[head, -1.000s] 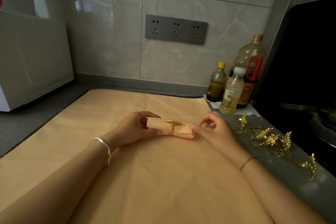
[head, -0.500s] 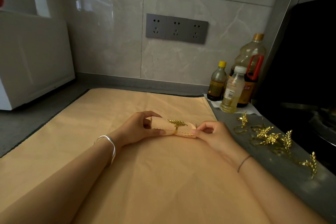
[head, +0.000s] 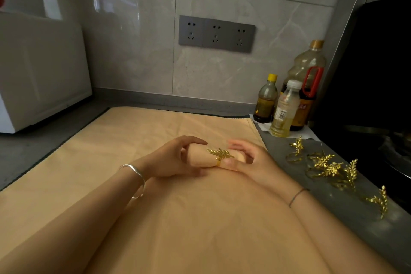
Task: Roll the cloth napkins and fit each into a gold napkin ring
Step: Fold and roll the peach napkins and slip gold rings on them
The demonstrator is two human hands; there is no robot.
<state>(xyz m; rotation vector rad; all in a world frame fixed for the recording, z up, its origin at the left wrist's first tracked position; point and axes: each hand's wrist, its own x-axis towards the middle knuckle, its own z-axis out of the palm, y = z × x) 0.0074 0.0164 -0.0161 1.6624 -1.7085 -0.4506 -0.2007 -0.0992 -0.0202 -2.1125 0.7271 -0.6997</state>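
Head view: the rolled napkin (head: 198,159) lies crosswise just above the peach cloth (head: 178,229) spread over the worktop (head: 347,211), held at both ends. The left hand (head: 173,162) grips the left end, its fingers curled over the top of the roll and its thumb beneath. The right hand (head: 255,162) holds the right end, with the thumb lying along the underside next to the band and the fingers curved loosely round the tip. The gold napkin ring (head: 219,154) sits round the roll near its middle, with its leaf spray facing up. The roll looks lifted slightly off the cloth, though I cannot tell whether its underside touches.

The step in hand appears to be seating and centring the ring. To do it well, the left hand should stay firm so the roll cannot loosen. The right thumb can nudge the band sideways until equal lengths show on each side. Turning the roll, not the ring, would put the leaf on top without snagging the fabric. The loose edge is best tucked underneath before setting it down.

The spare rings (head: 329,168) lie scattered on the grey worktop to the right, well apart from the hands. Bottles (head: 283,111) stand beyond them against the wall.
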